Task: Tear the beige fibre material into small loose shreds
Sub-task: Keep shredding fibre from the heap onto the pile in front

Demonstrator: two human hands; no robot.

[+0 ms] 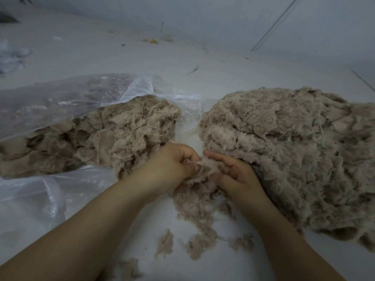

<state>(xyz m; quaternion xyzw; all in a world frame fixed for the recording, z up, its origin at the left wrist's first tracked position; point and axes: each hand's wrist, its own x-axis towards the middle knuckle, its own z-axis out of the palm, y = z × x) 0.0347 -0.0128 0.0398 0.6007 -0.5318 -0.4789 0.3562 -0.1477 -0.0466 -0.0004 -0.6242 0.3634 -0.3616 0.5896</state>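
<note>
Both hands meet on one tuft of fibre, ready to pull it apart sideways

The left hand (172, 161) pinches the tuft (205, 169) with curled fingers; the right hand (233, 171), fingers looser, holds its other side. The tuft lies between them, trailing toward the person; the big heap (294, 149) sits just right of it, the plastic bag (60, 102) of fibre left

Two bare forearms, no sleeves, rings or watch
</note>
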